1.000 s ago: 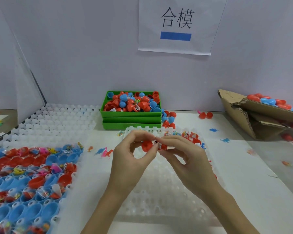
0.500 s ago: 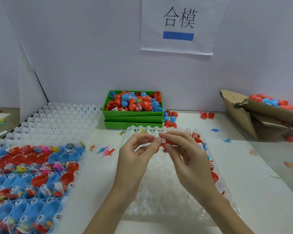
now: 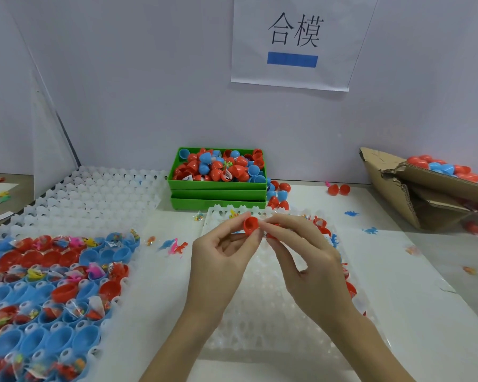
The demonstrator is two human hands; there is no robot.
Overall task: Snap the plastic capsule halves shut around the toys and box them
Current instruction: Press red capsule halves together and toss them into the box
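My left hand (image 3: 221,257) pinches a red capsule half (image 3: 251,225) between thumb and forefinger, its open side turned toward me. My right hand (image 3: 301,257) meets it from the right and pinches a second red piece (image 3: 271,235), mostly hidden under the fingers. Both hands hover over a white moulded tray (image 3: 260,312). To the left, a tray (image 3: 138,271) carries blue and red capsule halves (image 3: 39,285), many with bagged toys in them. A cardboard box (image 3: 392,194) at the right contains closed capsules (image 3: 442,168).
A stack of green bins (image 3: 218,195) with loose red and blue halves stands at the back centre. Loose halves (image 3: 338,189) and small toy dinosaurs (image 3: 370,230) lie scattered on the table. White empty trays (image 3: 94,194) sit at back left. A grey wall with a paper sign (image 3: 293,42) closes the back.
The red half in my left hand has turned so its hollow faces me, and both hands have kept together above the white tray.
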